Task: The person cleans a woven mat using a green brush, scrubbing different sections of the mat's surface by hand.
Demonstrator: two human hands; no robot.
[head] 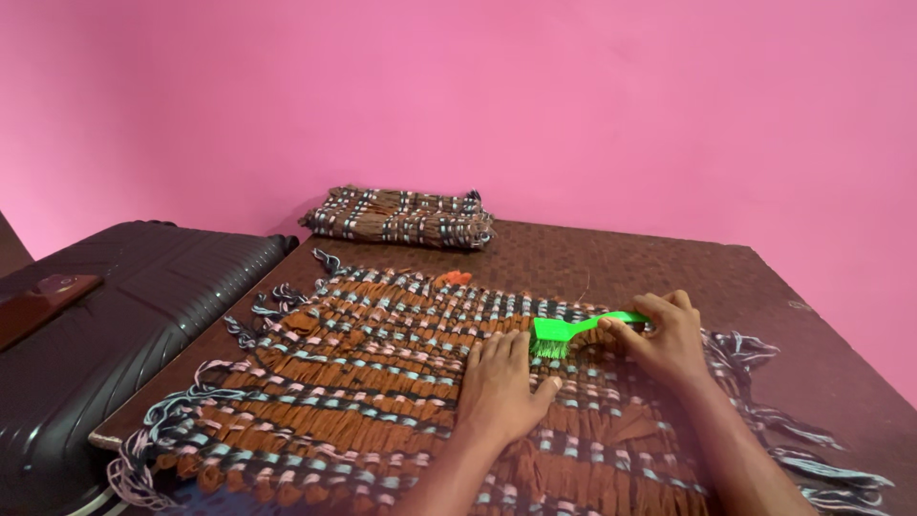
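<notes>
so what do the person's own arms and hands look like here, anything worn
Both forearms are bare as far as the picture shows, with no sleeves in view. The left hand and the right hand wear no gloves, and no rings, watch or bracelets show. Fingernails look short and plain.

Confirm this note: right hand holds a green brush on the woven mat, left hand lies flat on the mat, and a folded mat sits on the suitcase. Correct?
Not quite. The head view shows the folded mat on the table, not on the suitcase. The right hand does hold the green brush, and the left hand lies flat on the woven mat.
</notes>
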